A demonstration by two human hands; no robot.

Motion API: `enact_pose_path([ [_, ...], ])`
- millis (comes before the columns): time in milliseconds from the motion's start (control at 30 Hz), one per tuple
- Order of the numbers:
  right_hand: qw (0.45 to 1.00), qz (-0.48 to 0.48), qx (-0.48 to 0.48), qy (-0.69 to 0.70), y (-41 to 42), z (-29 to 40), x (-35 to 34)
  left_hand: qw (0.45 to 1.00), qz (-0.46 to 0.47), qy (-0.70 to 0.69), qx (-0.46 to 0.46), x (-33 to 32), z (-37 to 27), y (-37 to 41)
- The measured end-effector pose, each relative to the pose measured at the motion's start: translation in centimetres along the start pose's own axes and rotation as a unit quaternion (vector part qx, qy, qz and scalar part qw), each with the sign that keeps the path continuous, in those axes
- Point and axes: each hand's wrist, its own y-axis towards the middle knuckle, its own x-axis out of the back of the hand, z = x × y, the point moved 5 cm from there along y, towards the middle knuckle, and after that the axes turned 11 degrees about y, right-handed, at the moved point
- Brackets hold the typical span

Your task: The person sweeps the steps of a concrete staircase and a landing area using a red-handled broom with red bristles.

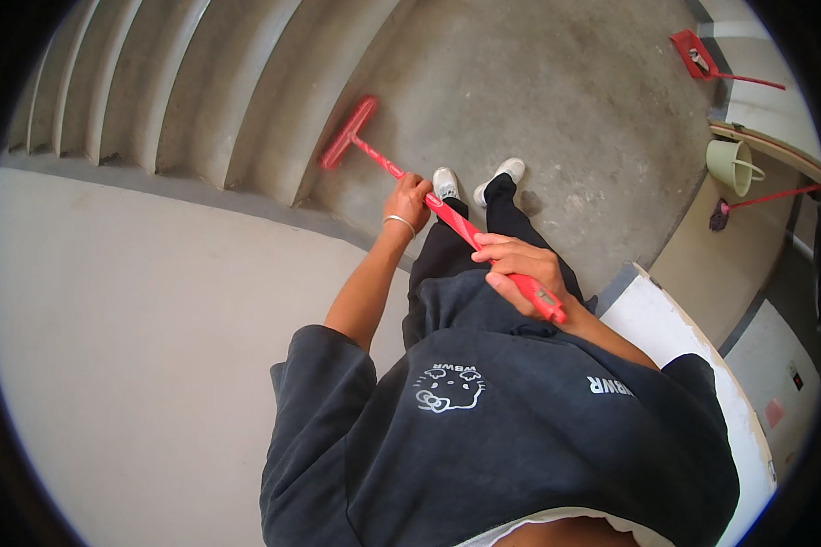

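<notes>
A red push broom runs slantwise across the front of my body, its bristled head at the upper left, on or just above the floor beside the lowest stair. On the handle's upper end, near my waist, is my right hand, its fingers wrapped round it. Lower down the handle my left hand, with a pale bangle at the wrist, grips it from above. My feet in white shoes stand on the concrete floor close to the broom.
Concrete stairs rise at the upper left beside a pale wall. At the right are a red long-handled dustpan with litter in it, a pale green bucket, a mop head on a red handle, and a doorway edge.
</notes>
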Motion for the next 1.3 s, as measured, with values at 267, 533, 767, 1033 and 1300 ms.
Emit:
enact_pose_path([
  [267,0.996,0.085,0.032,-0.026,0.8,-1.8,-6.5,0.991,0.113,0.072,0.017,0.1,5.4,-3.8],
  [533,0.967,0.241,0.083,-0.019,0.5,-1.3,-13.1,0.992,0.085,0.05,0.072,1.6,8.4,-9.4],
  [767,0.969,0.242,0.052,-0.005,1.4,1.0,-9.5,0.997,-0.007,0.01,0.08,1.3,5.0,-10.5],
  [1033,0.989,0.141,-0.009,0.033,3.4,2.8,-3.7,0.995,-0.031,0.022,0.089,3.4,1.0,-5.9],
  [1300,0.991,0.123,0.011,0.06,1.7,-1.2,-9.2,0.997,0.03,0.052,0.044,2.2,7.5,-7.8],
])
